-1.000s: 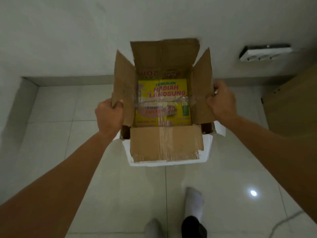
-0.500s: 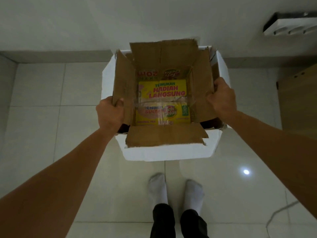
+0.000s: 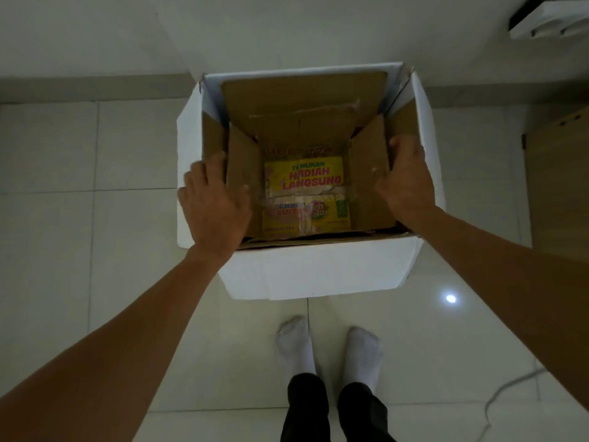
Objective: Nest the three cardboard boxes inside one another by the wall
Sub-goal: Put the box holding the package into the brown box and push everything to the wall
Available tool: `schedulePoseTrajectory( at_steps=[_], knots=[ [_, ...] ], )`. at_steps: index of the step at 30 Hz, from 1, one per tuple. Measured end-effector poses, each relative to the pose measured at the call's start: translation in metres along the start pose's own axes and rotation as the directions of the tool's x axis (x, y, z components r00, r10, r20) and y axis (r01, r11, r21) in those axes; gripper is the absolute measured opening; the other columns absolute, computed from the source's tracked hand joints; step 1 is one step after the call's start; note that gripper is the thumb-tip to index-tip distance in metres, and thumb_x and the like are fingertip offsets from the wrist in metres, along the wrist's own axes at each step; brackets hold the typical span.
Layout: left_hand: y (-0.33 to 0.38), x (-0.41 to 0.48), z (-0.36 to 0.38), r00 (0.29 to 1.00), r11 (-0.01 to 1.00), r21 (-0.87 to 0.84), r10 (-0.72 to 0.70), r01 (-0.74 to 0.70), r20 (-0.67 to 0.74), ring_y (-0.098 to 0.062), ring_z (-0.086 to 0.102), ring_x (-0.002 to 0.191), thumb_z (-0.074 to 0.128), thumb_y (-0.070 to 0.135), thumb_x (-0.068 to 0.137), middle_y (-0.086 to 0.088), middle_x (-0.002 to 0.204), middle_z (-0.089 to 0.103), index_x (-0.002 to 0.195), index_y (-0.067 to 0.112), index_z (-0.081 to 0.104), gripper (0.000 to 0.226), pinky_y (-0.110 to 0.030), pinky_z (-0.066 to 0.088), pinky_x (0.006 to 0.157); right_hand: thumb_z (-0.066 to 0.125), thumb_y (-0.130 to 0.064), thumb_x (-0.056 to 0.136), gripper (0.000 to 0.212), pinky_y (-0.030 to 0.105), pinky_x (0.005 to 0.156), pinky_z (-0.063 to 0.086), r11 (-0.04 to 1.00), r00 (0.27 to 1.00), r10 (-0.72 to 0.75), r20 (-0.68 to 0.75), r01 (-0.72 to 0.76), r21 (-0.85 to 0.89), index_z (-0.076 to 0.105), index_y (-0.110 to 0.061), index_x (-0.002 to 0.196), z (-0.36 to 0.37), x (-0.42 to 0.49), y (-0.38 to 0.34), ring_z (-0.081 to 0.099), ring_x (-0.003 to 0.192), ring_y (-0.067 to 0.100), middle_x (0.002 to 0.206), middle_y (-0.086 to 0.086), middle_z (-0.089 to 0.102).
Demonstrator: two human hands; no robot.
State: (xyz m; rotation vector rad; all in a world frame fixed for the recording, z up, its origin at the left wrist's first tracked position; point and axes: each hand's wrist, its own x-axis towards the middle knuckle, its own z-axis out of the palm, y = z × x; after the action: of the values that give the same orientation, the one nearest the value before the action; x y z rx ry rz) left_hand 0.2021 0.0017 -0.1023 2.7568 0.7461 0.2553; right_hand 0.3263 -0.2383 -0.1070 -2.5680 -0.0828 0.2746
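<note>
A large white cardboard box (image 3: 318, 269) stands open on the tiled floor against the wall. Down inside it sits a brown cardboard box (image 3: 302, 103) with its flaps upright. A small yellow printed box (image 3: 306, 193) lies at the bottom of the brown one. My left hand (image 3: 213, 205) rests over the left rim with its fingers spread, gripping nothing. My right hand (image 3: 404, 180) grips the brown box's right flap, thumb inside and fingers between the flap and the white wall.
A white multi-socket strip (image 3: 548, 23) is fixed on the wall at the top right. A wooden cabinet (image 3: 561, 173) stands to the right. A cable (image 3: 500, 393) trails on the floor at the lower right. My socked feet (image 3: 296, 342) stand just before the box.
The brown box has dropped from above the white box down into it. My left hand has let go of the left flap and spread open; my right hand stays on the right flap.
</note>
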Motion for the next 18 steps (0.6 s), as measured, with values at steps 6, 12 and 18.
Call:
schedulePoseTrajectory(
  at_steps=[6,12,18],
  knots=[
    [0.006,-0.014,0.018,0.95,0.984,-0.063,0.177,-0.166,0.259,-0.034,0.054,0.107,0.062,0.03,0.081,-0.013,0.111,0.061,0.109,0.011,0.058,0.034,-0.044,0.026,0.102,0.061,-0.011,0.08,0.035,0.044,0.075,0.045,0.858,0.893,-0.366,0.261,0.433,-0.278,0.049,-0.005,0.113,0.008,-0.004,0.001,0.059,0.089,0.038,0.104,0.02,0.06],
    [-0.002,-0.019,0.038,0.753,0.93,0.356,-0.172,-0.087,0.635,-0.037,-0.006,0.144,0.041,0.086,0.062,-0.024,0.156,0.004,0.143,0.013,0.026,0.111,-0.054,-0.017,0.108,0.059,-0.041,0.081,0.065,0.056,0.113,0.014,0.551,0.771,-0.144,0.621,0.583,-0.597,0.037,-0.013,0.136,0.02,0.002,0.027,0.046,0.124,0.036,0.128,0.02,0.055],
    [0.005,-0.009,0.034,0.578,0.869,0.483,-0.34,-0.11,0.742,-0.031,-0.028,0.139,0.019,0.099,0.045,-0.021,0.154,-0.021,0.139,0.01,0.042,0.131,-0.055,-0.023,0.104,0.047,-0.036,0.089,0.062,0.051,0.116,-0.001,0.401,0.76,0.079,0.646,0.569,-0.718,0.027,-0.012,0.143,0.01,0.017,0.044,0.034,0.137,0.024,0.141,0.01,0.047]
  ],
)
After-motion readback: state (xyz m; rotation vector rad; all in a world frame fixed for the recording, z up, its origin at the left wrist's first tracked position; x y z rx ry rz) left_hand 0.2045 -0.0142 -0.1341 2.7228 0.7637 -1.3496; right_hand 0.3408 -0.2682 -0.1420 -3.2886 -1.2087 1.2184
